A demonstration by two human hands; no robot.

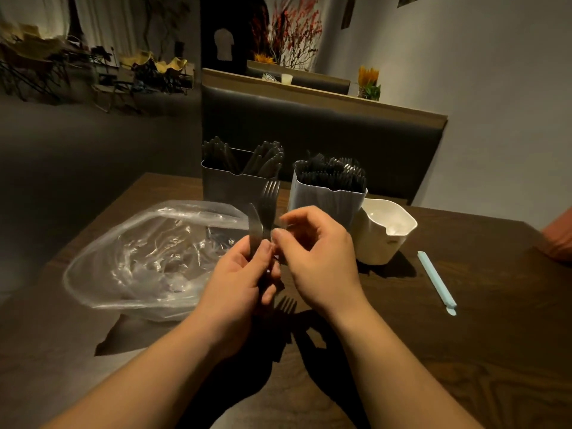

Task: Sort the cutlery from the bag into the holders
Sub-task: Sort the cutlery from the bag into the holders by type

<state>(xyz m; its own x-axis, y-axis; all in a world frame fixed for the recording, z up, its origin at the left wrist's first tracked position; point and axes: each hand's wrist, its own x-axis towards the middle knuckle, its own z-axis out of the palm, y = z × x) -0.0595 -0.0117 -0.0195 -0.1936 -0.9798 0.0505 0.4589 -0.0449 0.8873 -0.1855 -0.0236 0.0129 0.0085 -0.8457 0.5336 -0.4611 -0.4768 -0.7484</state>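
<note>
The left hand (244,274) gripped a dark grey fork (270,196) and a dark grey knife (254,224) upright by their handles. The right hand (312,255) pinched the fork's neck. The pale ribbed holder of forks (328,205) stood just beyond the right hand, the nearer one.

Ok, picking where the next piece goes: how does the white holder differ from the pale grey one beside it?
The white holder shows no cutlery; the pale grey holder is packed with dark forks. The white holder is shorter and smooth; the pale grey holder is taller and ribbed. Both stand upright on the table.
</note>
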